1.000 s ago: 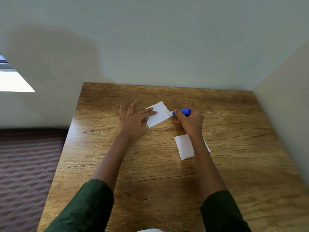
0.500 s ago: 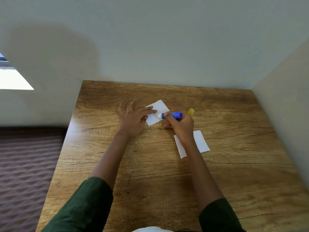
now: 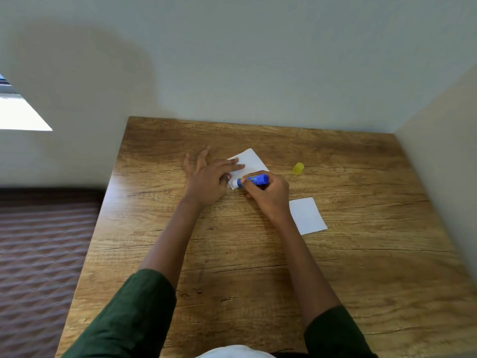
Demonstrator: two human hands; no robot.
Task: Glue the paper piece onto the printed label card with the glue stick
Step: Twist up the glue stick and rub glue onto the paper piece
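Note:
A white paper piece [image 3: 251,161] lies tilted on the wooden table [image 3: 361,254]. My left hand [image 3: 209,177] presses flat on its left part, fingers straight. My right hand [image 3: 268,193] grips a blue glue stick [image 3: 254,180], held nearly level with its white tip on the paper's near left corner. A second white piece [image 3: 308,215] lies flat to the right of my right wrist; no print shows on either sheet.
The yellow glue cap [image 3: 298,168] stands on the table to the right of the paper. Walls close in behind and at the right. The table's left edge drops to a brown quilted surface [image 3: 38,254].
The glue stick's tip has swept from the paper's right corner across to its near left corner. The yellow cap has come into view. My left hand stays pressed on the paper.

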